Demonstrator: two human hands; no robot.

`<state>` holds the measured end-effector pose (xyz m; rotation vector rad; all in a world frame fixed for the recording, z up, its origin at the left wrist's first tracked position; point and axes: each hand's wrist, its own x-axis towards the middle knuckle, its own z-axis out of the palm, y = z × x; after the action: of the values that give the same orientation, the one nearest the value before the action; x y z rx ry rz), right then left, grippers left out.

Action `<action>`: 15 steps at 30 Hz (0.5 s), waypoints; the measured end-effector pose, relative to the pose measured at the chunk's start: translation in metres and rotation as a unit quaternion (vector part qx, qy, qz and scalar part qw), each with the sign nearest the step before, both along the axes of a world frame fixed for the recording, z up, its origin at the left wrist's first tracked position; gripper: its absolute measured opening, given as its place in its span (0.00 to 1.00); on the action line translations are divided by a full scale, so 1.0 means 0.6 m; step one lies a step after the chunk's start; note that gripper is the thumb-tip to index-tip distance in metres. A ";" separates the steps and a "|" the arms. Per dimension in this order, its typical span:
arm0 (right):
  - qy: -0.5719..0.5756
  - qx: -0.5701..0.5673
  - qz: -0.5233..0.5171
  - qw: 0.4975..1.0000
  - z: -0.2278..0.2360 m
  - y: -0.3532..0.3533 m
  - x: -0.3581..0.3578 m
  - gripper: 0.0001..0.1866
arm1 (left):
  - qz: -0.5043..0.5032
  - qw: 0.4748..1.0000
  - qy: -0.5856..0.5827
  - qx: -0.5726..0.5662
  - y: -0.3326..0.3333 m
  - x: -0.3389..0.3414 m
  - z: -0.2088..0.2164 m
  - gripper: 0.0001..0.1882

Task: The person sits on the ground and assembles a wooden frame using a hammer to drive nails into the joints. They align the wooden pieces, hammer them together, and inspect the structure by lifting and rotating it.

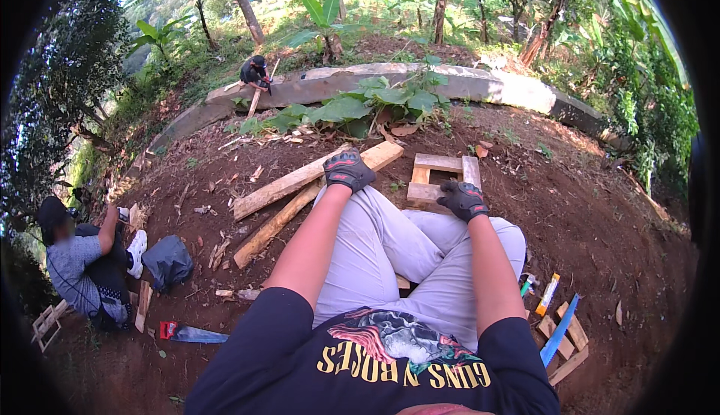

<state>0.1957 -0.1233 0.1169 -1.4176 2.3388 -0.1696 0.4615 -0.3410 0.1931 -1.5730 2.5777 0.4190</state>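
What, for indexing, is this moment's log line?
left hand: gloved, near planks | right hand: gloved, at wooden frame, contact unclear | blue saw: across wood pieces

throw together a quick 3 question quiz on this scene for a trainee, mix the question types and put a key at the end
1. True or false: the handsaw with a red handle and grey metal blade lies on the left side of the picture.

2. Multiple choice: which of these is nearest the right hand in its dark glove?
a) the red-handled handsaw
b) the four-sided frame of pale wooden slats
c) the dark grey plastic bag

3. Fill in the blank: the long blue saw lies across short, flat pieces of ____.

Key: 1. True. 2. b. 3. Wood.
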 end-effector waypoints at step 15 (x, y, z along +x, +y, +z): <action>-0.015 0.002 -0.001 1.000 0.020 -0.005 0.012 0.30 | 0.008 0.999 -0.001 0.035 -0.002 0.008 0.010 0.41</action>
<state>0.2029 -0.1265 0.1289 -1.4006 2.3150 -0.1870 0.4665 -0.3421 0.1993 -1.5711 2.5213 0.5037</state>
